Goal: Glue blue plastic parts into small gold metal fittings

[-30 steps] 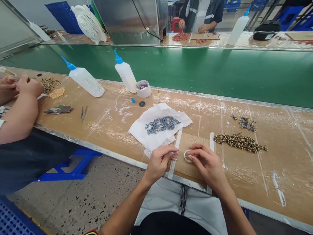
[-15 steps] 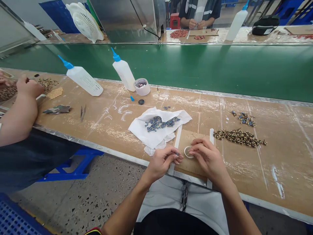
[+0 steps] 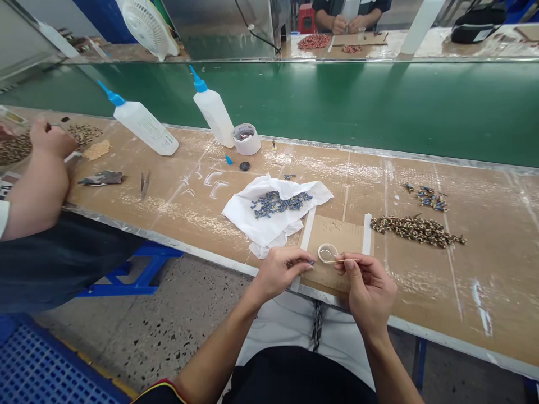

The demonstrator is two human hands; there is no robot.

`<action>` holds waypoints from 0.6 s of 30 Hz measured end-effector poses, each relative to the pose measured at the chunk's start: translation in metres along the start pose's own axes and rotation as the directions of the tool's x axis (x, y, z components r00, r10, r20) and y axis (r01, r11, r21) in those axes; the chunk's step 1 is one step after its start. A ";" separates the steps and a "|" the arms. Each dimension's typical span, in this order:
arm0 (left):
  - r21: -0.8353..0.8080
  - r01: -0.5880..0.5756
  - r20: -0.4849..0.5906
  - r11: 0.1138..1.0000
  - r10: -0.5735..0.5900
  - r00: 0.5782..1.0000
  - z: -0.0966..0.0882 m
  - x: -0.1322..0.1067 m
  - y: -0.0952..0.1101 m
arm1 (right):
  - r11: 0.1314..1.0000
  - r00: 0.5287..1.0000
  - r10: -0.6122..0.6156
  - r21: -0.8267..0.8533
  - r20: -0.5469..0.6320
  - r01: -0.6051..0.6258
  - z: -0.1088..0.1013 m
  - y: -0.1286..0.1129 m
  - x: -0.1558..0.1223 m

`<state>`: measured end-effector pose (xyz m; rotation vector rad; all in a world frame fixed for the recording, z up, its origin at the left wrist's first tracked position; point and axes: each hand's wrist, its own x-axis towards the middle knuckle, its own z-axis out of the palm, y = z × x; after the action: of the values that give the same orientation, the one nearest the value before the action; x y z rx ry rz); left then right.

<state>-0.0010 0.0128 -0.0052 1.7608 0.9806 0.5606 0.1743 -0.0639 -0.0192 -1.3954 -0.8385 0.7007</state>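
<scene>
My left hand (image 3: 280,274) pinches a tiny blue part (image 3: 312,262) between thumb and fingertips. Between the fingers of my right hand (image 3: 371,286) is a thin wooden toothpick (image 3: 340,260), its end pointing left over the near edge of a small round clear cup (image 3: 319,252). The cup stands on a cardboard pad (image 3: 328,227) edged with white tape. Just beyond my left hand, many small blue parts (image 3: 269,205) lie on a crumpled white cloth (image 3: 242,210). A heap of small dark-and-gold parts (image 3: 416,231) lies right of the pad.
A small blue-and-gold cluster (image 3: 429,197) sits behind that heap. Farther back stand two blue-tipped bottles (image 3: 145,128), a tape roll (image 3: 247,143) and tweezers (image 3: 144,184). A green conveyor belt (image 3: 337,106) crosses behind. A co-worker's arm (image 3: 42,185) is at left; another person's hands (image 3: 349,23) work opposite.
My right hand has moved back from the cup and turned, so the toothpick now shows. The left hand stays nearly in place. The whole view has shifted slightly.
</scene>
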 end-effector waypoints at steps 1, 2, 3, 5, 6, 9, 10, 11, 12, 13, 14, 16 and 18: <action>0.005 -0.003 -0.002 1.000 0.003 1.000 0.001 0.000 0.000 | 1.000 1.000 0.004 0.006 0.015 -0.004 0.001 0.000 0.000; 0.008 -0.007 -0.003 1.000 0.007 1.000 0.002 0.000 0.000 | 1.000 0.999 0.006 0.010 0.033 -0.007 0.001 -0.001 0.000; 0.010 -0.011 -0.002 1.000 0.011 1.000 0.003 0.001 0.001 | 1.000 0.999 0.007 0.013 0.053 -0.007 0.001 -0.001 0.000; 0.007 -0.011 0.004 1.000 0.011 1.000 0.005 0.001 0.001 | 1.000 0.996 0.002 0.006 0.084 -0.003 0.001 -0.001 0.000; 0.002 -0.006 0.008 1.000 0.006 1.000 0.005 0.001 0.002 | 1.000 0.996 -0.002 0.001 0.091 0.002 0.001 -0.001 0.000; -0.010 0.015 0.022 1.000 -0.015 1.000 0.006 0.001 0.003 | 1.000 0.995 -0.010 -0.012 0.095 0.011 0.000 0.001 -0.001; -0.010 0.019 0.025 1.000 -0.019 1.000 0.006 0.002 0.004 | 1.000 0.995 -0.011 -0.016 0.097 0.012 0.000 0.001 -0.001; -0.009 0.021 0.027 1.000 -0.021 0.999 0.006 0.002 0.005 | 1.000 0.995 -0.011 -0.020 0.100 0.013 0.000 0.002 -0.001; -0.008 0.021 0.029 1.000 -0.021 0.999 0.006 0.002 0.005 | 1.000 0.994 -0.014 -0.021 0.104 0.016 0.000 0.002 -0.001; -0.006 0.021 0.029 1.000 -0.021 0.999 0.006 0.002 0.006 | 1.000 0.994 -0.017 -0.021 0.107 0.020 0.000 0.002 -0.001; -0.005 0.019 0.029 1.000 -0.019 0.999 0.006 0.003 0.007 | 0.999 0.994 -0.021 -0.021 0.109 0.024 -0.001 0.002 -0.001; -0.006 0.016 0.028 1.000 -0.016 0.999 0.005 0.003 0.008 | 0.999 0.993 -0.028 -0.028 0.111 0.031 -0.001 0.002 -0.001; -0.009 0.014 0.031 1.000 -0.014 0.999 0.005 0.003 0.008 | 0.998 0.993 -0.029 -0.043 0.113 0.034 -0.001 0.002 -0.001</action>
<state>0.0073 0.0111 -0.0005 1.7482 0.9667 0.5260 0.1745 -0.0653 -0.0215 -1.3893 -0.9680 0.7450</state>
